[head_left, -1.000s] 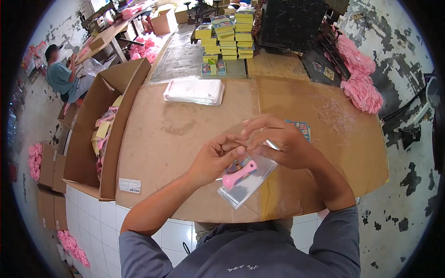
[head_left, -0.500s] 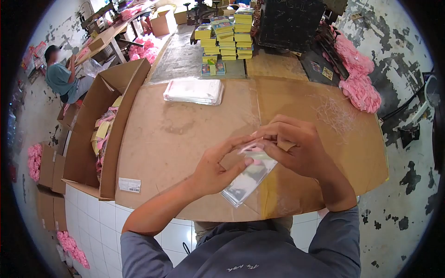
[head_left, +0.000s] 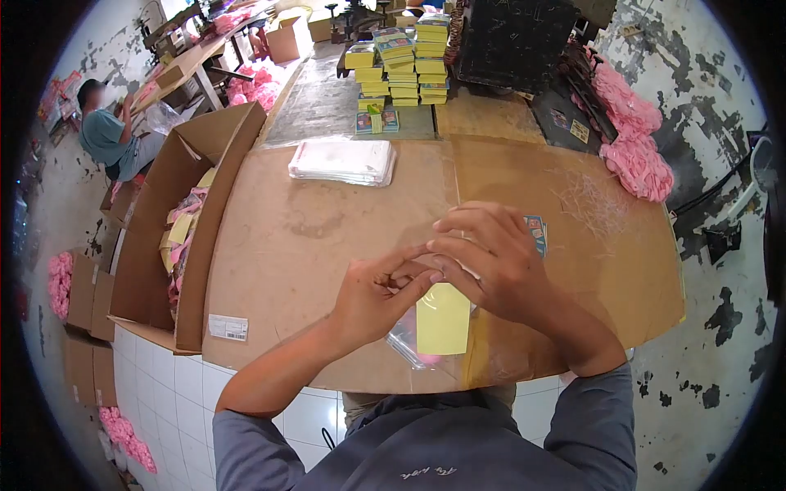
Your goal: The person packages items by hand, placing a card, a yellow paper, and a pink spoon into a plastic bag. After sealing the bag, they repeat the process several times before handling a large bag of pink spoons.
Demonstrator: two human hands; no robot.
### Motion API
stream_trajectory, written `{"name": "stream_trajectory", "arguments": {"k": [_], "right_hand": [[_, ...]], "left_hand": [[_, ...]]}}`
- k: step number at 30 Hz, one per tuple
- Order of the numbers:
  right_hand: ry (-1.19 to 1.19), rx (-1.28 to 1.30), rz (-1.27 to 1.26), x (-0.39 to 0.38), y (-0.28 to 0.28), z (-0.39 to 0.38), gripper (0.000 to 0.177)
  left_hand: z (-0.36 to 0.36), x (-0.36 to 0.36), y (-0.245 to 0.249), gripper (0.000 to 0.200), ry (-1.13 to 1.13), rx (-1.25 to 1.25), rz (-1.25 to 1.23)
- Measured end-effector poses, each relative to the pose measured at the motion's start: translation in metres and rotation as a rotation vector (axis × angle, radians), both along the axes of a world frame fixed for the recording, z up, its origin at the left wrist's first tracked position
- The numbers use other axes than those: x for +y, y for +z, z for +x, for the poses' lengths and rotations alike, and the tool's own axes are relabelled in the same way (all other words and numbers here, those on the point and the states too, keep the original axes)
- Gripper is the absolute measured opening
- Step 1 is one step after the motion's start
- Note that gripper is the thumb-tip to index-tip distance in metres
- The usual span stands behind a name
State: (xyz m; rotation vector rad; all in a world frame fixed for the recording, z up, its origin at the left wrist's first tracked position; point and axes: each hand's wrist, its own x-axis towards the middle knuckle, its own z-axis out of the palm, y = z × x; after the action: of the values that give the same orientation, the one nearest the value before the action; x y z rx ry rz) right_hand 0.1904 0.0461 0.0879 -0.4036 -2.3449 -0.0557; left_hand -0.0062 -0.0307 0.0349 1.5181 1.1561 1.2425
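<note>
A plain yellow card [head_left: 443,321] stands in front of the clear plastic bag [head_left: 403,342], near the table's front edge. Pinched at the card's upper left corner are the thumb and fingers of my left hand [head_left: 372,295]. My right hand [head_left: 499,266] meets it at the top edge, fingers bent and thumb against the card. The fingertips of both hands nearly touch. Something pink [head_left: 427,358] shows through the bag below the card. Partly covered by my right hand, a teal printed card [head_left: 536,233] lies on the cardboard tabletop.
A stack of clear bags [head_left: 342,162] lies ahead. Behind it rise stacks of yellow-edged cards [head_left: 401,69]. On the left stands a long cardboard box [head_left: 217,237] with pink and yellow pieces. Loose strands [head_left: 589,200] and pink bundles [head_left: 637,168] are at right. Another person [head_left: 115,135] sits far left.
A yellow card now shows between my hands, over the bag. My right hand has shifted slightly left, and the teal card beside it has come into view.
</note>
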Motion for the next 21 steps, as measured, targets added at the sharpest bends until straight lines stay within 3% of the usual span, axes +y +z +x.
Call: {"name": "stream_trajectory", "arguments": {"k": [7, 10, 13, 15, 17, 19, 21], "right_hand": [[-0.076, -0.176, 0.318, -0.001, -0.014, 0.0, 0.021], [-0.091, -0.212, 0.334, 0.001, -0.023, -0.002, 0.014], [-0.197, -0.034, 0.155, 0.021, -0.02, 0.003, 0.023], [-0.201, 0.137, -0.146, 0.042, -0.011, 0.021, 0.016], [-0.016, 0.076, -0.759, 0.048, 0.019, 0.053, 0.003], [0.145, 0.072, -1.252, 0.048, 0.046, 0.096, 0.009], [0.364, 0.245, -1.459, 0.069, 0.047, 0.153, 0.01]], "left_hand": [[0.004, -0.001, -0.003, 0.036, 0.039, 0.258, 0.096], [0.007, -0.001, -0.01, 0.036, 0.029, 0.328, 0.125], [0.005, 0.0, -0.011, 0.037, -0.031, 0.297, 0.074], [0.004, 0.002, -0.01, 0.037, -0.043, 0.192, -0.01], [0.002, 0.006, -0.01, 0.037, -0.017, 0.017, -0.112], [-0.001, 0.007, -0.003, 0.037, -0.048, -0.122, -0.15], [-0.003, 0.009, -0.001, 0.036, -0.063, -0.204, -0.163]]}}
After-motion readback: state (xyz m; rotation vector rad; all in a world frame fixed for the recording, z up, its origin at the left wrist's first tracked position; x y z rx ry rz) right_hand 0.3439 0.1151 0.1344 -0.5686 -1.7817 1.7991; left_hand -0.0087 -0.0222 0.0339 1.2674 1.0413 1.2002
